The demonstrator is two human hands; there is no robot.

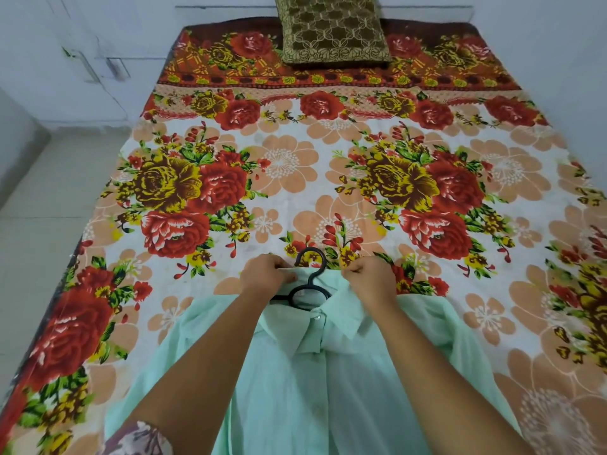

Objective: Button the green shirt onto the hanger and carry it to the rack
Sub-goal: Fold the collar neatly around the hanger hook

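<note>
Pinching collar [341, 311] of green shirt [328, 389] at 10 and 2 o'clock of black hanger [312, 280], left hand [266, 274] and right hand [368, 277] gripped fabric, fingers curled, probably squaring it for buttoning.

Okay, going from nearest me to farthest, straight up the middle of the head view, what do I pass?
green shirt → black hanger → flowered bedsheet → patterned cushion → white wall

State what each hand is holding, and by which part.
The left hand and right hand each pinch the green shirt at its collar, either side of the hanger hook.
</note>
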